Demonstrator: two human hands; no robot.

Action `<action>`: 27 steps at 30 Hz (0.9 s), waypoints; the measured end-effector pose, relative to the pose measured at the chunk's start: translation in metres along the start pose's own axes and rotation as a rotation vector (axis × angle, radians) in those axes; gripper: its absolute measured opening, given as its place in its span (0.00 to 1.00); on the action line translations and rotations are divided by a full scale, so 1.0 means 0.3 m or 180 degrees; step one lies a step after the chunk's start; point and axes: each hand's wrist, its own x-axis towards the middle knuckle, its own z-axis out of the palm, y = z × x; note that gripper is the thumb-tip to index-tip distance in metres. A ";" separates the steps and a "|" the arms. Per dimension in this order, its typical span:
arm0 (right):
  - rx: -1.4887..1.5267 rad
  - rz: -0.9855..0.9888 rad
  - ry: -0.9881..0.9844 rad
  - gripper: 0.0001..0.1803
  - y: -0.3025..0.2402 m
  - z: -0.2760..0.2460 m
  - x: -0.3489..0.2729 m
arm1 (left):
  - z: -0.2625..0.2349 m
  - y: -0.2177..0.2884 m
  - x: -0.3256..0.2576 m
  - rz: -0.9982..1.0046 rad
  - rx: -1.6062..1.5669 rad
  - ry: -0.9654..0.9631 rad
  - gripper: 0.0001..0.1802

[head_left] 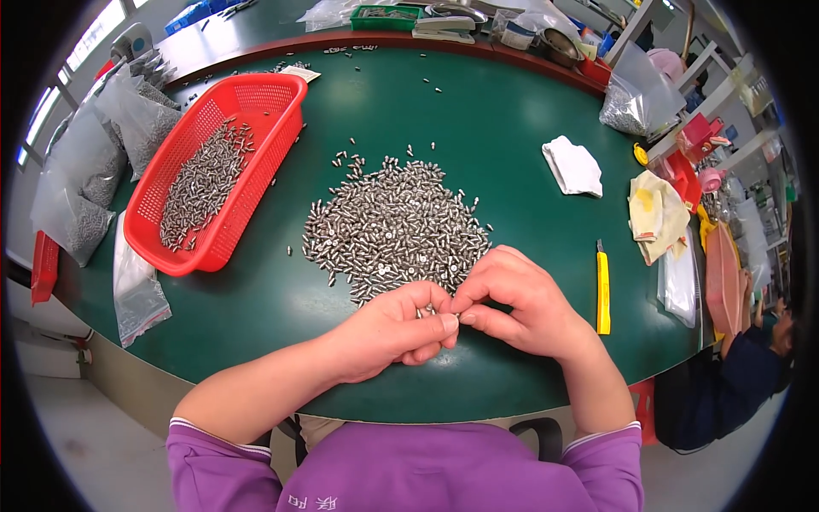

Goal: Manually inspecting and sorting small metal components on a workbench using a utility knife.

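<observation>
A heap of small, shiny, bullet-shaped metal parts (pixel 392 222) lies in the middle of the green table, with a few strays around its edge. Just in front of the heap, my two hands meet at the fingertips. My left hand (pixel 384 333) is curled, and several of the metal parts show between its thumb and fingers. The thumb and forefinger of my right hand (pixel 522 305) pinch at a tiny piece beside the left thumb tip; fingers mostly cover it. To the left stands a red plastic basket (pixel 286 115), holding more of the same parts (pixel 209 179).
Clear bags of metal parts (pixel 90 162) line the left edge, near a flat plastic bag (pixel 141 299). On the right lie a white cloth (pixel 573 166), a yellow cutter knife (pixel 603 294) and a yellowish cloth (pixel 657 213). Another person (pixel 725 392) sits at far right.
</observation>
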 end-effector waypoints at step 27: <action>-0.1243 0.0701 -0.0084 0.07 0.014 -0.029 -0.025 | -0.006 0.003 0.005 0.0030 -0.0148 0.0078 0.10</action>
